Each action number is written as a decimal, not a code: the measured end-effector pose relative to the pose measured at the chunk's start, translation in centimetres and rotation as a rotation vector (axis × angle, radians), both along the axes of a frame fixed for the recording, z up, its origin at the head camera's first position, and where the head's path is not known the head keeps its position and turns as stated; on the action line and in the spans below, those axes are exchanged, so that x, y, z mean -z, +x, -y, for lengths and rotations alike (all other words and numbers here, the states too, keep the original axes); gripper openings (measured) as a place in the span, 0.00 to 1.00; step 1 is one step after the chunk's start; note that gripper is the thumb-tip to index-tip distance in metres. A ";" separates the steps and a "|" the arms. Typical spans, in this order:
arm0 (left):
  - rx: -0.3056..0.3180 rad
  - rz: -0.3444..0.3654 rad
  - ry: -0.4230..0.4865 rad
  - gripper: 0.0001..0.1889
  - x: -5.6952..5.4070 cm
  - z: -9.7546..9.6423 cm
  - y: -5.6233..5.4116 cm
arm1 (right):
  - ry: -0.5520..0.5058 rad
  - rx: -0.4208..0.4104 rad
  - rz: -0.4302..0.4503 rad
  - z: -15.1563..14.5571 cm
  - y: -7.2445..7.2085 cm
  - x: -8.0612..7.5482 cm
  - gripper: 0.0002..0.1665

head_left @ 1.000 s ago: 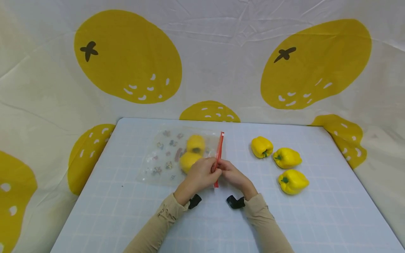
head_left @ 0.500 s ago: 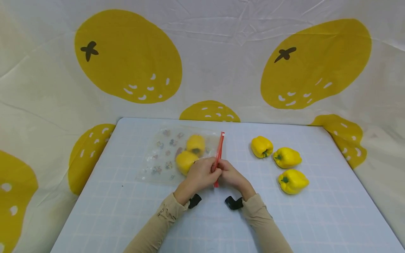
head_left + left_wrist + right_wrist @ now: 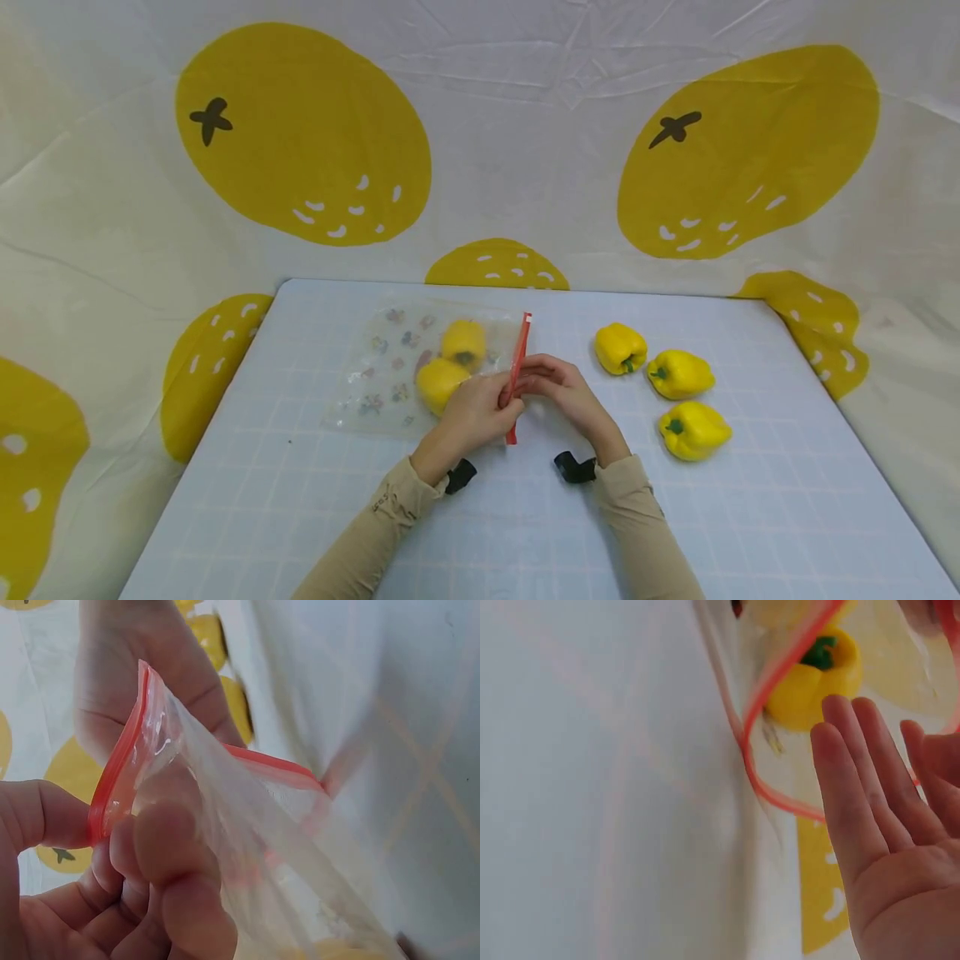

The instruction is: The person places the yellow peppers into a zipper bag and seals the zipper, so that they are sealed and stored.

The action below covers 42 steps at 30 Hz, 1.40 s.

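Observation:
A clear zip bag (image 3: 358, 387) with small printed pictures and a red zip edge (image 3: 521, 346) lies in the middle of the table. Inside it are two yellow bell peppers, a nearer one (image 3: 437, 382) and a farther one (image 3: 465, 337). My left hand (image 3: 472, 410) pinches the red edge between thumb and fingers, as the left wrist view shows. My right hand (image 3: 573, 396) is at the bag's mouth, its fingers (image 3: 874, 761) straight and holding nothing. In the right wrist view the red rim curves apart, and a pepper's green stem (image 3: 821, 652) shows through the opening.
Three yellow bell peppers lie to the right: a back one (image 3: 621, 348), a middle one (image 3: 681, 374) and a front one (image 3: 694, 431). A black piece (image 3: 575, 467) sits by the right wrist. A fruit-printed cloth (image 3: 517, 167) stands behind the table (image 3: 247, 500).
The right hand has drawn slightly back to the right and its fingers have straightened off the red edge. The nearer pepper in the bag shifted a little left earlier. The left hand stays put.

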<state>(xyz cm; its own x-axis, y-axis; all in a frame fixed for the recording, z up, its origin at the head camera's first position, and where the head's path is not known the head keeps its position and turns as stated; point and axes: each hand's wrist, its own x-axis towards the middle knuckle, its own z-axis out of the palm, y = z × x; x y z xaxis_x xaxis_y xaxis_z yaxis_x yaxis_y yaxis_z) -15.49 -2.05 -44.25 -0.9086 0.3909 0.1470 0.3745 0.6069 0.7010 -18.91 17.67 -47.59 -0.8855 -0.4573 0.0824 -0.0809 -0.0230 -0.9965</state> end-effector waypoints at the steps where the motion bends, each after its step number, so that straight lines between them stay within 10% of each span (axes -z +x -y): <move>1: -0.001 0.005 0.003 0.10 0.0 0.0 0.0 | -0.001 0.024 -0.003 -0.2 -0.1 -0.2 0.18; 17: -0.006 -0.035 -0.001 0.14 0.0 0.2 0.0 | 0.164 0.505 -0.224 -6.0 0.1 -4.2 0.13; 27: 0.004 -0.041 -0.002 0.14 0.0 0.1 0.1 | 0.540 0.750 -0.181 -11.6 2.4 -7.4 0.17; 33: 0.003 -0.051 0.001 0.15 0.0 0.1 0.2 | 0.733 0.688 -0.194 -14.7 3.2 -8.9 0.20; 42: 0.007 -0.035 0.006 0.15 -0.1 0.1 0.3 | 0.990 0.303 -0.306 -19.1 5.1 -9.4 0.18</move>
